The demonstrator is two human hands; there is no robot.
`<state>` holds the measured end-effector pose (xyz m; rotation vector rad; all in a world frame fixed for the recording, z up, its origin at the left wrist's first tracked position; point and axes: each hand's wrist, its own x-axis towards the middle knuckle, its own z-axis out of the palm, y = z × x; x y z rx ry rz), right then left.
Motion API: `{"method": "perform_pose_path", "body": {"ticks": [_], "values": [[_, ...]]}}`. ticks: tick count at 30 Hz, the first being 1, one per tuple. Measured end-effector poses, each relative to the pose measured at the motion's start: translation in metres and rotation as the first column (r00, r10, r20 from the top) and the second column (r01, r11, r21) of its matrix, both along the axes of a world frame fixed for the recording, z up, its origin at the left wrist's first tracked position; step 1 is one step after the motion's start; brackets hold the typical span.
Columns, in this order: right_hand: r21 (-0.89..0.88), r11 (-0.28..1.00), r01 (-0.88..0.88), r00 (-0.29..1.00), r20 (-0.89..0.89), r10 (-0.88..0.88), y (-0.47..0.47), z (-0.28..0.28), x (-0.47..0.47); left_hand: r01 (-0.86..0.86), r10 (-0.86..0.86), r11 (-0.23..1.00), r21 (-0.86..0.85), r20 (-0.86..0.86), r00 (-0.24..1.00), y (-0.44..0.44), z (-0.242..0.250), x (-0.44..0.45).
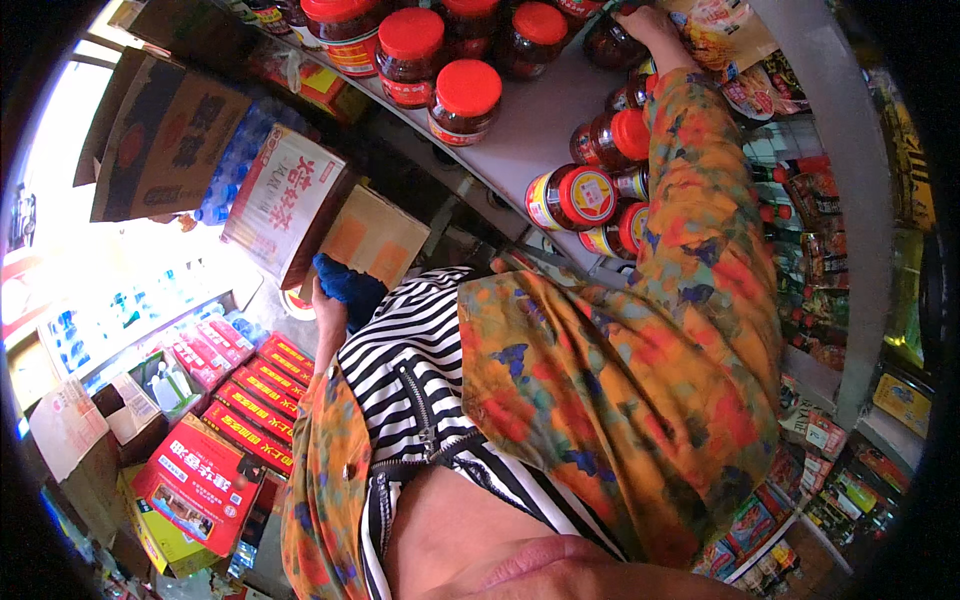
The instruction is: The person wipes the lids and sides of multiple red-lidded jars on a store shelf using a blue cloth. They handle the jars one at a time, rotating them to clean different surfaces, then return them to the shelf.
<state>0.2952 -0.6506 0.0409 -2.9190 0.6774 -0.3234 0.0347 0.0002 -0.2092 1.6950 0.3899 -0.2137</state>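
My right hand reaches to the far part of a shelf, its fingers at a dark glass jar; whether they grip it I cannot tell. My left hand is low at my side, closed around a bunched dark blue cloth. Red-lidded glass jars stand upright on the shelf, such as one near its edge. Other jars lie on their sides below my right forearm, one with a yellow label on its lid.
Food packets hang or lie beyond my right wrist. Cardboard cartons and bottled water are stacked at the left. Red boxes stand lower left. Bottles and packets fill shelving at the right, behind an upright edge.
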Motion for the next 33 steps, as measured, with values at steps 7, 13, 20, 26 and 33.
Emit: {"method": "perform_pose_path", "body": {"ticks": [7,13,20,26,33], "values": [[-0.238,0.971,0.035,0.978,-0.191,-0.082,-0.034,-0.027,0.021,0.060,-0.056,0.995,0.084,-0.048,0.997,-0.014,-0.019,-0.012],[-0.370,0.928,-0.049,0.999,-0.011,0.049,-0.034,-0.037,0.017,0.094,-0.095,0.984,0.152,-0.003,0.996,-0.002,-0.020,-0.019],[-0.209,0.978,0.023,0.989,0.147,0.008,0.000,0.002,0.000,0.091,-0.101,0.985,0.148,0.057,0.993,0.012,0.002,-0.017],[0.016,0.998,0.063,0.968,0.240,-0.065,0.050,0.042,-0.018,0.027,-0.027,1.000,-0.006,-0.044,0.999,0.009,0.001,-0.004],[0.147,0.958,-0.247,0.967,0.104,0.234,0.128,0.013,-0.021,0.152,-0.167,0.980,0.125,0.118,0.979,0.001,0.004,0.013]]}}
